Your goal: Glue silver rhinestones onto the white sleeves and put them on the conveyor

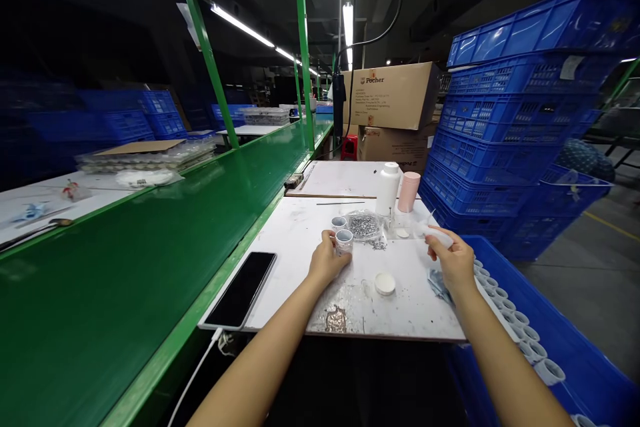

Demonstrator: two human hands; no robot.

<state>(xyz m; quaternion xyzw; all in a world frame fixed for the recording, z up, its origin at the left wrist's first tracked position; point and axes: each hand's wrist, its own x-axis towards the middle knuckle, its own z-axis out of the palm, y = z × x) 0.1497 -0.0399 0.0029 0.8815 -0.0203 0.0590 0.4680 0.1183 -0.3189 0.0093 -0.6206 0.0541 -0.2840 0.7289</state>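
My left hand (327,260) has its fingers wrapped round a short white cylinder (344,244) with a greyish inside, resting on the white tabletop. Just behind it stands a second such cylinder (339,221). A clear plastic bag of small metal parts (365,225) lies to their right, with some parts spilled beside it. On the right, my right hand (454,260) grips a small white squeeze bottle (440,236) above the table, its thin nozzle pointing up and away. A shallow white lid (385,283) lies between my hands. A crumpled blue-grey cloth (439,283) is under my right wrist.
A phone (241,290) on a cable lies at the left edge, beside a green conveyor (150,267). A white bottle (388,188) and pink container (409,191) stand at the back. A blue crate (585,353) with rows of cylinders sits right, below stacked blue crates (490,127).
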